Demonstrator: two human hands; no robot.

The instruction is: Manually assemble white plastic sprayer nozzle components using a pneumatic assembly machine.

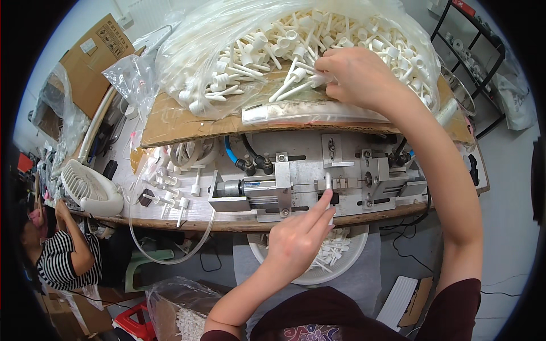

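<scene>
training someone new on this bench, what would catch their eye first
First, the big heap of white parts in clear plastic at top centre, with the right grip at its near edge. Next, the metal machine below it, where the left grip is at a small white piece. Then the white basket beneath the bench edge.

A heap of stemmed caps point(290, 37) lies on cardboard point(190, 129) behind the metal fixture point(282, 183). Left of the fixture stands a fan point(102, 196) (loose caps point(183, 203) lie between); a basket point(318, 279) sits below the table's front edge point(239, 225).
</scene>
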